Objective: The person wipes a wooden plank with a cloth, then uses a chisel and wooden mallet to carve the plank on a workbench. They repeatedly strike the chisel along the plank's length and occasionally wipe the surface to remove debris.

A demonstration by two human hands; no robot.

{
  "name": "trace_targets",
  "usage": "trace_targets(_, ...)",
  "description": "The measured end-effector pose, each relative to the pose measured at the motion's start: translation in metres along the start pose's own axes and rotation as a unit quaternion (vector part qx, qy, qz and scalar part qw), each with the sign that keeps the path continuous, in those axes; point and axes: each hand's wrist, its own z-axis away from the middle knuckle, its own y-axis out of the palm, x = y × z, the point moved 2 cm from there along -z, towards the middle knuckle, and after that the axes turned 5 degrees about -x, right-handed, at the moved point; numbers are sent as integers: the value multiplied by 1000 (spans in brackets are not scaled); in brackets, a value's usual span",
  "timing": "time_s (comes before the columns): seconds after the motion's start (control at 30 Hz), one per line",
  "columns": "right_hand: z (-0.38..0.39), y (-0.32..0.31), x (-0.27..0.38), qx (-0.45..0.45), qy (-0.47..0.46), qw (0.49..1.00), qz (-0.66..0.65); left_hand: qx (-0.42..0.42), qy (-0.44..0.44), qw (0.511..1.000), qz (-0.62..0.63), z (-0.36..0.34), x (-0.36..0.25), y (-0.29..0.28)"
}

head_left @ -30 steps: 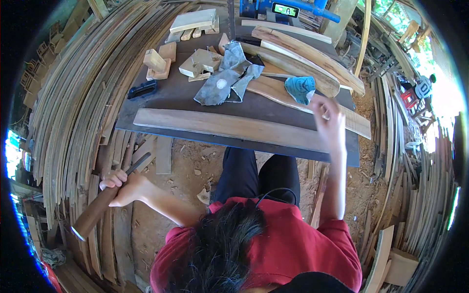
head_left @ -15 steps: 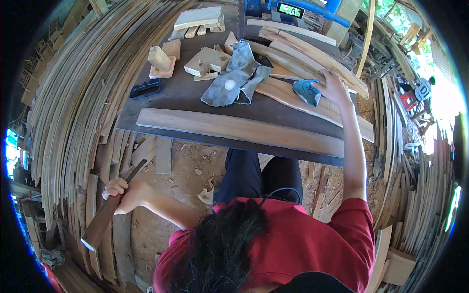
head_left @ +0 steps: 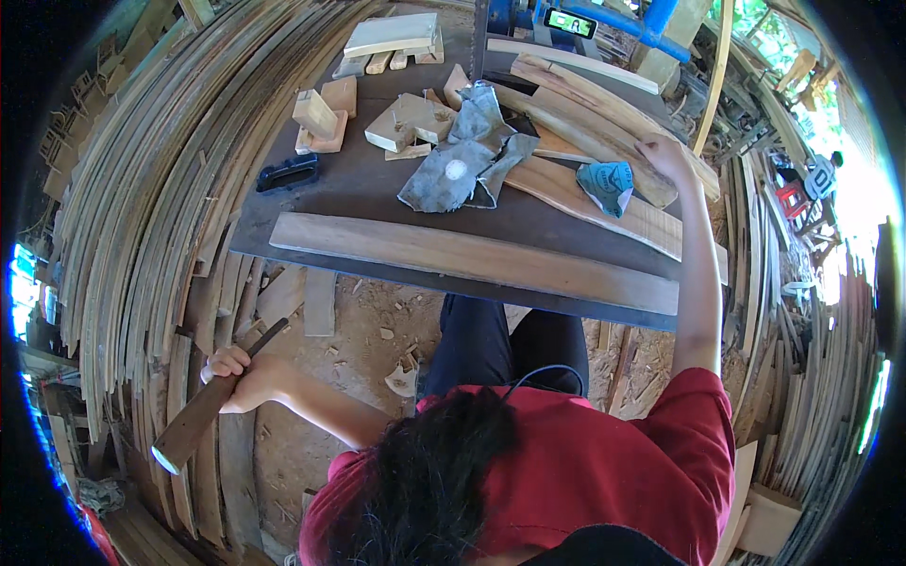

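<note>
My left hand (head_left: 241, 379), low at the left and off the table, is wrapped round a tapered piece of brown wood (head_left: 196, 424). Its narrow dark end points up toward the table, its wide pale end down and left. Over the table's right side, my right hand (head_left: 668, 158) has its fingers curled at the edge of a wooden plank (head_left: 613, 141) among several lying there. Just left of that hand lies a folded teal sheet of sandpaper (head_left: 605, 187) with print on its back. Crumpled grey-blue sheets (head_left: 439, 179) with a round white spot lie mid-table.
Along the near edge of the dark table (head_left: 377, 196) lies a long board (head_left: 472, 259). Wood blocks (head_left: 401, 123) and a black tool (head_left: 288, 173) lie farther left. An upright saw blade (head_left: 478, 42) and a phone (head_left: 570, 24) stand at the back. Stacked timber (head_left: 160, 208) lines the left.
My right hand has moved off the teal sandpaper, rightward onto the planks. The sandpaper stays on the board. My left hand still holds the tapered wood. The whole view has shifted slightly.
</note>
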Motion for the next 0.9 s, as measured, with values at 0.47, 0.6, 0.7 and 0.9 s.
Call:
trace_targets(0.47, -36, 13, -22, 58, -100, 993, 36, 65, -83, 994, 11, 10, -2, 9)
trace_targets(0.6, -34, 11, -18, 9, -96, 992, 76, 61, -77, 995, 3, 11, -5, 11)
trace_targets(0.7, -20, 8, -9, -104, -100, 988, 58, 54, -62, 997, 4, 11, -10, 13)
trace_targets(0.9, 11, -10, 16, -199, -107, 974, -34, 81, -65, 994, 17, 8, -14, 9)
